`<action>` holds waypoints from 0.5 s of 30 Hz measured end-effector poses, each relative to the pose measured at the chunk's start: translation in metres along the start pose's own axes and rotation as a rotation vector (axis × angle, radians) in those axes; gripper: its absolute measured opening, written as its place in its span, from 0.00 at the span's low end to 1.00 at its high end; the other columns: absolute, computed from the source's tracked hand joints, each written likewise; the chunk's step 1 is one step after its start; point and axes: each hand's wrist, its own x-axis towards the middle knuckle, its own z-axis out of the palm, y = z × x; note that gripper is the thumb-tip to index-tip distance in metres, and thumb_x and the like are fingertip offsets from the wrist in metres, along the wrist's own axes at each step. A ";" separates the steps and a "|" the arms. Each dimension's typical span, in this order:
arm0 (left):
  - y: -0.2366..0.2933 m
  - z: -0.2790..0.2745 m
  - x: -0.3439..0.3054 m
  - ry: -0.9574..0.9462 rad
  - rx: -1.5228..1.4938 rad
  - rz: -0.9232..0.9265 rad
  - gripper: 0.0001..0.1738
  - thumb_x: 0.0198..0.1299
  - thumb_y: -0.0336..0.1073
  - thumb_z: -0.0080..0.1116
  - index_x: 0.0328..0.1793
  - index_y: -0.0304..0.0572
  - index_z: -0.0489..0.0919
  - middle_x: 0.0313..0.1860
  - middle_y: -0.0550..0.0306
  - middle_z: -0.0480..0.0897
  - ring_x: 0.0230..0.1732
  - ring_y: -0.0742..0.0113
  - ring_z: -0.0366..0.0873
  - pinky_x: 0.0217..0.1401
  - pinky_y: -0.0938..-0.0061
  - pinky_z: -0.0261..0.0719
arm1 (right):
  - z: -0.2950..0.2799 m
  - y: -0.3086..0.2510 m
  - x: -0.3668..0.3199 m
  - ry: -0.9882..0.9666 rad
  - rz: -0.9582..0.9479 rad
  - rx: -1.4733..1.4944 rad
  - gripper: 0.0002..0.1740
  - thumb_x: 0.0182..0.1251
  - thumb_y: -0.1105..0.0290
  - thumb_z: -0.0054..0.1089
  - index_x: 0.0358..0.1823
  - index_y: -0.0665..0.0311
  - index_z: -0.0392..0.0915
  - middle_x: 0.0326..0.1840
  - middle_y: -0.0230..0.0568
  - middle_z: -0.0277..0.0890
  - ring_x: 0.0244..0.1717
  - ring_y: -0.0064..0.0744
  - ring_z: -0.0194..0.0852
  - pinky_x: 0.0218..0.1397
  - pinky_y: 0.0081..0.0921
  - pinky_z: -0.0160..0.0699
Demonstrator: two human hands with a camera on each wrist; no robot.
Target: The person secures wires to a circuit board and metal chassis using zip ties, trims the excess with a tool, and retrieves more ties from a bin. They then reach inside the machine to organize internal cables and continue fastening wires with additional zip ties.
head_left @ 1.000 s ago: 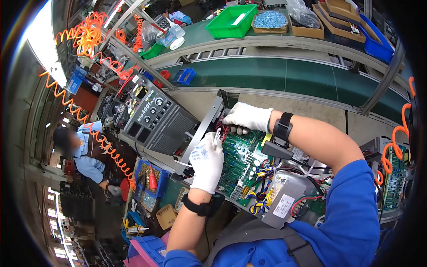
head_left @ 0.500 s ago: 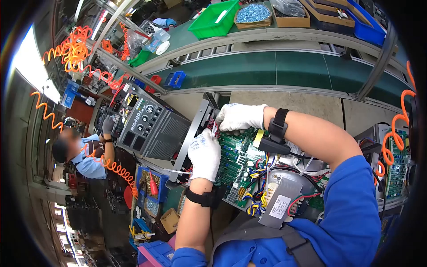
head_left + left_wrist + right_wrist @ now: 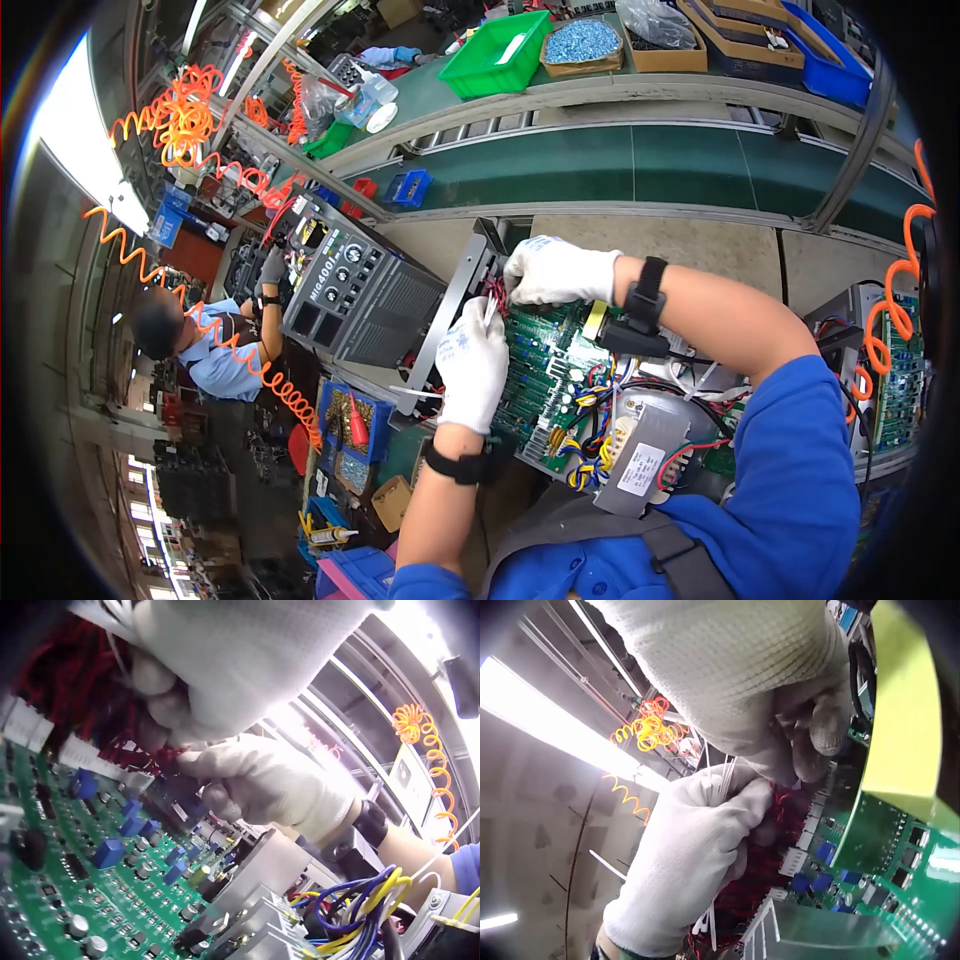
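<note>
My left hand (image 3: 473, 365) grips several white cable ties (image 3: 724, 778), which fan out between thumb and fingers, beside a bundle of red wires (image 3: 75, 682). Touching the same bundle from the other side is my right hand (image 3: 562, 270), its bent fingers pinching red strands in the left wrist view (image 3: 262, 780). White connectors (image 3: 82, 754) join the wires to a green circuit board (image 3: 540, 370). A grey metal panel (image 3: 447, 320) stands upright left of the board. The fingertips partly cover the wires.
A MIG400I machine (image 3: 365, 290) stands at left. Blue bins of small parts (image 3: 355, 420) lie near the lower left. Behind runs a green conveyor (image 3: 690, 170), with a green tray (image 3: 497, 55) above. A transformer (image 3: 640, 460) sits at the board's right; another person (image 3: 215, 340) works left.
Both hands stay at the red wires; my fingers have shifted slightly and the cable ties show more than half a second ago. The other person's hand has risen to the machine.
</note>
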 end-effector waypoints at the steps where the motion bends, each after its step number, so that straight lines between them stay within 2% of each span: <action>1: 0.001 -0.003 -0.003 0.018 -0.138 -0.046 0.09 0.65 0.36 0.56 0.46 0.42 0.82 0.27 0.51 0.83 0.26 0.58 0.80 0.34 0.67 0.77 | -0.005 0.002 -0.002 0.005 -0.002 -0.001 0.12 0.56 0.64 0.63 0.36 0.64 0.85 0.25 0.45 0.82 0.29 0.37 0.83 0.35 0.33 0.77; 2: -0.007 0.004 -0.002 0.032 -0.334 -0.032 0.09 0.66 0.32 0.55 0.48 0.39 0.81 0.27 0.62 0.81 0.21 0.76 0.71 0.26 0.79 0.71 | -0.008 0.004 -0.005 -0.033 -0.010 0.038 0.13 0.57 0.63 0.63 0.37 0.65 0.84 0.26 0.45 0.81 0.29 0.37 0.82 0.36 0.33 0.77; 3: -0.008 0.003 -0.003 0.033 -0.335 -0.037 0.09 0.66 0.32 0.55 0.48 0.39 0.81 0.27 0.62 0.81 0.21 0.76 0.71 0.26 0.79 0.71 | -0.009 0.007 -0.007 -0.074 -0.018 0.077 0.13 0.58 0.63 0.62 0.38 0.65 0.84 0.27 0.45 0.81 0.30 0.37 0.81 0.36 0.33 0.76; 4: 0.005 -0.011 -0.001 -0.131 -0.609 -0.202 0.09 0.67 0.32 0.55 0.49 0.39 0.81 0.26 0.66 0.79 0.20 0.81 0.67 0.23 0.82 0.66 | -0.008 0.014 -0.006 -0.066 -0.132 -0.029 0.16 0.63 0.60 0.57 0.41 0.67 0.81 0.30 0.47 0.80 0.31 0.37 0.80 0.38 0.33 0.76; 5: 0.012 -0.018 0.000 -0.294 -0.885 -0.367 0.09 0.68 0.32 0.55 0.51 0.38 0.81 0.26 0.70 0.77 0.19 0.86 0.62 0.20 0.86 0.61 | -0.006 0.018 -0.004 -0.078 -0.133 -0.038 0.16 0.63 0.60 0.57 0.41 0.67 0.81 0.30 0.47 0.80 0.31 0.37 0.80 0.38 0.33 0.76; 6: 0.006 -0.015 0.001 -0.362 -0.957 -0.426 0.11 0.70 0.34 0.54 0.52 0.38 0.81 0.25 0.71 0.76 0.17 0.87 0.60 0.17 0.87 0.56 | -0.004 0.023 -0.002 -0.066 -0.126 -0.042 0.18 0.65 0.59 0.54 0.42 0.68 0.80 0.32 0.49 0.80 0.34 0.40 0.81 0.40 0.35 0.76; 7: -0.001 -0.009 0.001 -0.355 -0.968 -0.429 0.11 0.70 0.34 0.54 0.52 0.38 0.81 0.25 0.71 0.76 0.17 0.87 0.60 0.17 0.87 0.56 | -0.001 0.026 -0.001 -0.050 -0.117 -0.047 0.19 0.67 0.58 0.51 0.43 0.69 0.80 0.33 0.51 0.80 0.36 0.43 0.81 0.42 0.36 0.76; 8: -0.009 -0.002 -0.001 -0.325 -0.831 -0.354 0.11 0.70 0.35 0.54 0.52 0.38 0.81 0.25 0.70 0.77 0.16 0.87 0.59 0.16 0.86 0.56 | 0.003 0.027 0.001 0.046 -0.146 -0.117 0.23 0.68 0.54 0.48 0.42 0.68 0.80 0.34 0.55 0.81 0.39 0.50 0.82 0.47 0.41 0.77; 9: -0.012 0.002 -0.002 -0.299 -0.690 -0.278 0.11 0.70 0.35 0.54 0.51 0.38 0.81 0.25 0.69 0.77 0.15 0.87 0.58 0.15 0.86 0.56 | 0.006 0.028 0.000 0.045 -0.143 -0.120 0.23 0.68 0.54 0.48 0.42 0.68 0.80 0.34 0.55 0.81 0.39 0.50 0.82 0.47 0.41 0.77; 10: -0.003 -0.007 -0.002 -0.302 -0.765 -0.354 0.11 0.69 0.36 0.55 0.50 0.38 0.81 0.24 0.69 0.77 0.15 0.87 0.59 0.15 0.87 0.56 | 0.003 0.016 -0.004 0.062 -0.047 -0.133 0.22 0.67 0.55 0.48 0.38 0.70 0.81 0.34 0.57 0.80 0.39 0.54 0.81 0.46 0.42 0.77; 11: 0.000 -0.011 -0.002 -0.309 -0.762 -0.349 0.11 0.69 0.36 0.55 0.50 0.38 0.81 0.24 0.69 0.77 0.15 0.87 0.59 0.15 0.87 0.56 | 0.003 0.008 -0.005 0.083 0.049 -0.144 0.22 0.65 0.56 0.48 0.33 0.71 0.81 0.33 0.59 0.80 0.39 0.57 0.81 0.46 0.43 0.78; 13: 0.002 -0.017 0.000 -0.298 -0.819 -0.475 0.11 0.68 0.37 0.57 0.49 0.37 0.81 0.22 0.70 0.74 0.16 0.87 0.60 0.15 0.87 0.56 | 0.007 0.009 -0.001 0.120 0.051 -0.163 0.22 0.63 0.56 0.48 0.31 0.71 0.81 0.33 0.61 0.80 0.40 0.57 0.81 0.47 0.44 0.78; 15: 0.004 -0.021 0.002 -0.335 -0.852 -0.501 0.11 0.67 0.38 0.58 0.46 0.35 0.80 0.21 0.69 0.74 0.16 0.86 0.62 0.15 0.87 0.58 | 0.007 0.007 -0.001 0.129 0.041 -0.190 0.23 0.61 0.56 0.49 0.33 0.71 0.82 0.33 0.61 0.80 0.40 0.57 0.82 0.47 0.43 0.79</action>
